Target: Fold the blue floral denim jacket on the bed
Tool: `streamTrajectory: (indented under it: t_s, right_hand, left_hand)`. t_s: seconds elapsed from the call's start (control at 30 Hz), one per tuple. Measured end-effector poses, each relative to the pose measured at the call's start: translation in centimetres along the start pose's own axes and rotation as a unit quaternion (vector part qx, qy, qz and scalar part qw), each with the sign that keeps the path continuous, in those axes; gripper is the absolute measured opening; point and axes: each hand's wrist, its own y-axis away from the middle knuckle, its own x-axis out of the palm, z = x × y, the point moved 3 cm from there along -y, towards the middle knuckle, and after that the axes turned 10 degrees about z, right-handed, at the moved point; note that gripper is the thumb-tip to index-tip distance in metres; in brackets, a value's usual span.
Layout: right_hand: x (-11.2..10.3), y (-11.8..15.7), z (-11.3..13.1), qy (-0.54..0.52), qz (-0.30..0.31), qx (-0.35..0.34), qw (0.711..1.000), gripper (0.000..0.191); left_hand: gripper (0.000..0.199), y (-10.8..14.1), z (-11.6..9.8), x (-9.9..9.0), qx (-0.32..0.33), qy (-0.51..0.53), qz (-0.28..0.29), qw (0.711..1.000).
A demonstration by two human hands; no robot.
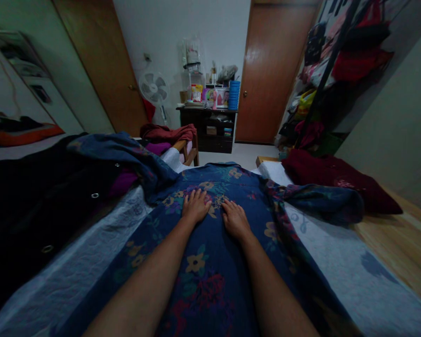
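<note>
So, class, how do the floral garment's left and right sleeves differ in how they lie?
The left sleeve lies partly over the black clothing; the right sleeve lies beside the maroon cloth. The left sleeve angles away from the person, while the right sleeve stretches more sideways. Both share the same dark blue floral fabric.

I have my left hand [196,206] and right hand [235,219] flat on a blue floral garment [210,248], fingers spread a little, the two hands near each other but apart. Its sleeves reach out to both sides over a pale, patterned cover [323,252]. Black clothing [56,201] lies to the left, a dark red cushion [340,182] to the right.
</note>
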Motion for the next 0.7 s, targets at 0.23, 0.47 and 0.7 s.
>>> streamTrajectory:
  t_s: [0.23, 0.47, 0.7]
  right_hand:
    - [0.0, 0.0, 0.0, -0.006, -0.003, 0.005, 1.0, 0.049]
    - [0.0, 0.0, 0.0, -0.006, -0.017, 0.005, 1.0, 0.048]
    - [0.2, -0.2, -0.2, -0.016, -0.023, 0.007, 1.0, 0.049]
  left_hand:
    - [0.068, -2.0, 3.2, -0.8, -0.075, 0.007, -0.008, 0.997]
    - [0.057, -2.9, 1.4, -0.9, -0.101, 0.03, -0.031, 0.994]
    - [0.051, -3.4, -4.2, 0.6, 0.113, 0.024, 0.029, 0.993]
